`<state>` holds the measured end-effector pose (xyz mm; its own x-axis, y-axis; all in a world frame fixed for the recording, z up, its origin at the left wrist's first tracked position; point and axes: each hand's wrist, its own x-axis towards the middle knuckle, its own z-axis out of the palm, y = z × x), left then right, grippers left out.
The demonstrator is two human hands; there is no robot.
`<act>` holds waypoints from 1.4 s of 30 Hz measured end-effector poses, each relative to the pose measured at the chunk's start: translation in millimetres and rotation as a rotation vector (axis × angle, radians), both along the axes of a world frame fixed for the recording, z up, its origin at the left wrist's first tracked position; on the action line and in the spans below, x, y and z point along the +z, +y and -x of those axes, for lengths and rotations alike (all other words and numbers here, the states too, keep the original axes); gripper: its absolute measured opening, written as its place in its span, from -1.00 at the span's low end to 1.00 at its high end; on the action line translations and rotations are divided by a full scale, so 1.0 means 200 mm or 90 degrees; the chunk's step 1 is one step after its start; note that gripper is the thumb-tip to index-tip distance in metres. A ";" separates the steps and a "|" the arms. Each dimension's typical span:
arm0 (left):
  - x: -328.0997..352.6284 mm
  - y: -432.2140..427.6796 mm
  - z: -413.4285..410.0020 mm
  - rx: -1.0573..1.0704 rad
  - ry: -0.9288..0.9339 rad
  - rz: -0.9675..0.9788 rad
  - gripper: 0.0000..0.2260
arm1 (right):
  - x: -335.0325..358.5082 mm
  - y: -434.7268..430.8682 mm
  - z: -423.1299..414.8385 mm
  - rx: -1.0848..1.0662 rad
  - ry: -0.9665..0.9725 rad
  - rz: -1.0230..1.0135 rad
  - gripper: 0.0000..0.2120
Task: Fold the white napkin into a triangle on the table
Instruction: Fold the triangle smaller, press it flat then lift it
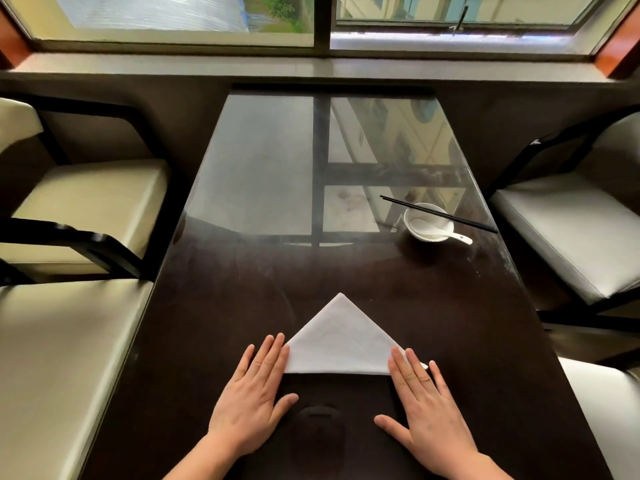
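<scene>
Dark table — napkin between fingers

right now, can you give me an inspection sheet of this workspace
surface: dark glossy table, reflecting the window
job's things: white napkin lies flat as a triangle, apex pointing away from the person
clutter: white bowl at far right with a white spoon in it and black chopsticks laid across its rim
grippers: left hand flat, fingers at the napkin's left corner; right hand flat, fingers over its right corner; neither grasps anything
cables: nothing seen
surroundings: cream-cushioned chairs on both sides, window beyond the table
</scene>
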<state>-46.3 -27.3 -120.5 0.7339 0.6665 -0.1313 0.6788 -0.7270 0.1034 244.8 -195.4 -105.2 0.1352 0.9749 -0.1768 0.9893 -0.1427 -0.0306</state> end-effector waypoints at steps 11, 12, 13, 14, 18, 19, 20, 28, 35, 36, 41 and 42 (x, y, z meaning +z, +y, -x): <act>-0.03 0.00 0.02 -0.033 -0.015 -0.018 -0.29 | 0.07 0.55 0.51 0.229 0.129 0.032 -0.12; -0.04 0.00 0.03 -0.035 -0.015 -0.019 -0.29 | 0.03 0.60 0.52 0.240 0.130 0.056 -0.10; -0.04 0.01 0.03 -0.031 -0.017 -0.016 -0.30 | 0.01 0.64 0.50 0.238 0.119 0.066 -0.08; -0.05 0.01 0.03 -0.023 -0.021 -0.013 -0.30 | -0.01 0.68 0.45 0.220 0.101 0.068 -0.05; -0.05 0.01 0.02 -0.009 -0.021 0.000 -0.29 | -0.02 0.81 0.16 0.118 0.027 0.067 0.01; -0.04 0.01 0.01 -0.008 -0.020 0.002 -0.29 | -0.02 0.83 0.12 0.110 0.022 0.069 0.00; -0.04 0.00 0.00 -0.007 -0.018 0.003 -0.29 | -0.02 0.84 0.10 0.106 0.024 0.069 -0.01; -0.01 0.01 0.02 -0.003 -0.016 -0.015 -0.29 | 0.01 0.79 0.24 0.122 0.046 0.004 -0.01; -0.02 0.00 0.01 0.001 -0.005 -0.012 -0.29 | -0.07 0.57 0.07 -0.010 0.026 0.026 -0.02; -0.02 0.00 0.01 0.001 -0.003 -0.011 -0.29 | -0.07 0.52 0.03 -0.037 0.018 0.025 -0.03; -0.01 0.00 0.00 0.004 0.014 -0.005 -0.28 | -0.05 0.30 -0.13 -0.158 -0.001 0.064 -0.02; -0.01 0.00 0.00 0.005 0.018 -0.006 -0.29 | -0.04 0.26 -0.15 -0.159 0.009 0.067 -0.02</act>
<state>-46.2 -27.9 -122.6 0.7246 0.6738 -0.1447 0.6872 -0.7224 0.0772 274.4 -143.1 -114.0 0.3663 0.8878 -0.2788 0.9225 -0.3856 -0.0159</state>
